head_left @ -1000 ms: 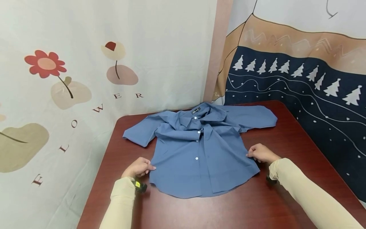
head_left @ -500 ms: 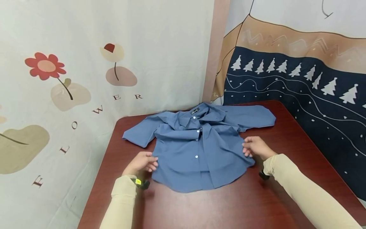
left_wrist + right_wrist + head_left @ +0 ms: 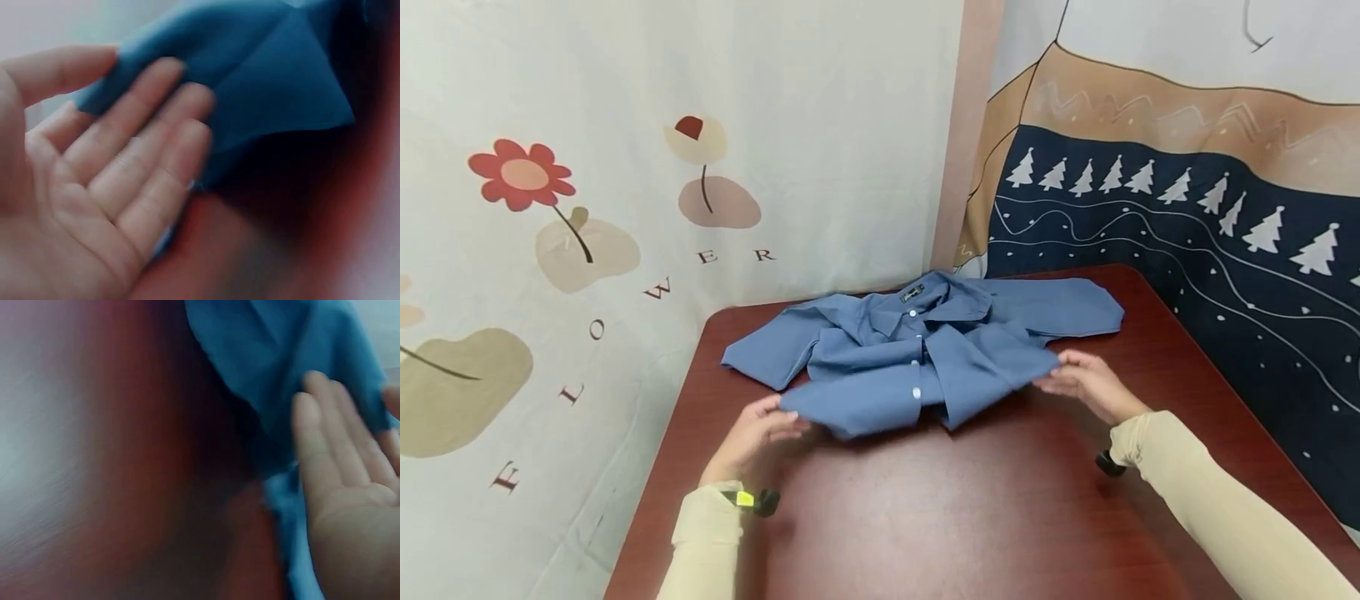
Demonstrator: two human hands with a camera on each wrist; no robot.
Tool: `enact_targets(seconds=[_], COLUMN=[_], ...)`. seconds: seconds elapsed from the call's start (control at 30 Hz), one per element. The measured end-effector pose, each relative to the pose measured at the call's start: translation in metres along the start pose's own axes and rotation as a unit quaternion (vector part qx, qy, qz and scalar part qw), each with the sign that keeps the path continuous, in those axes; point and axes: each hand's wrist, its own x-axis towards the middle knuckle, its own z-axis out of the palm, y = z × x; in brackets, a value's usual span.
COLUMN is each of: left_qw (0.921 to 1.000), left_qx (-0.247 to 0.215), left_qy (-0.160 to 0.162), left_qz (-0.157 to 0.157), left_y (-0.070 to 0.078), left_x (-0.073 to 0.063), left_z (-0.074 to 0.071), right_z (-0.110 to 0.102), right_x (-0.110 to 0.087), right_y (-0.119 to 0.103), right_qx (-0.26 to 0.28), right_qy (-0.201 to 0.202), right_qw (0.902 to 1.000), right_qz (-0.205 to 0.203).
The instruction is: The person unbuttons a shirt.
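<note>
A blue button-up shirt lies front up on the dark red table, collar and sleeves toward the back. Its lower part is lifted and folded upward, with the hem raised off the tabletop. My left hand pinches the shirt's left side between thumb and index finger. The other fingers of that hand extend along the cloth in the left wrist view. On the opposite side, my right hand pinches the cloth the same way, its remaining fingers stretched out in the right wrist view.
Behind the table on the left hangs a pale curtain printed with flowers and letters. A navy and tan cloth with white trees hangs along the right. Dark wrist cameras sit at the beige sleeves.
Both hands have raised the shirt's bottom part up and away from me, so the hem no longer lies flat. The left hand shifted slightly outward. The collar and sleeves stayed put.
</note>
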Motion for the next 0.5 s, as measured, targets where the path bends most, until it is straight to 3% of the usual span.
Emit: enact_targets(seconds=[0.07, 0.13, 0.3, 0.4, 0.47, 0.5], left_qw=[0.9967, 0.9888, 0.9754, 0.9732, 0.9708, 0.9684], left_qx=[0.045, 0.096, 0.164, 0.171, 0.187, 0.201], left_qy=[-0.033, -0.06, -0.062, -0.019, 0.04, 0.076], left_qz=[-0.059, -0.097, -0.133, -0.153, -0.145, -0.128], left_y=[-0.016, -0.026, -0.031, -0.027, -0.021, -0.018], left_x=[-0.006, -0.011, -0.018, -0.018, -0.017, -0.015], left_z=[-0.001, -0.002, -0.004, -0.005, -0.004, -0.002], right_z=[-0.004, -0.006, -0.004, 0.0, 0.005, 0.008], right_x=[-0.006, -0.009, -0.009, -0.007, -0.004, -0.002], right_y=[0.016, 0.027, 0.029, 0.02, 0.011, 0.007], right_qx=[-0.072, -0.137, -0.277, -0.35, -0.405, -0.428], right_qy=[-0.001, -0.001, -0.012, -0.005, 0.026, 0.048], right_qw=[0.9955, 0.9841, 0.9473, 0.9252, 0.9079, 0.8993], right_qz=[0.062, 0.114, 0.16, 0.147, 0.105, 0.077])
